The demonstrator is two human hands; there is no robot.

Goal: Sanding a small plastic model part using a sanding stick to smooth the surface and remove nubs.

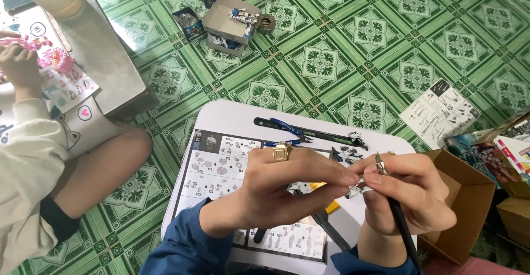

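The left hand (287, 184) pinches a small white plastic model part (358, 189) between closed fingers; the right hand (411, 192) grips a black-handled craft knife (395, 209) just beside it, blade near those fingertips. The part looks light, brittle, best held by its edges

You sit over a floor (353, 48) of glossy green and white patterned tiles, daylight glinting off them. A low white surface (232, 115) stands before you, a grey bench (105, 65) at left.
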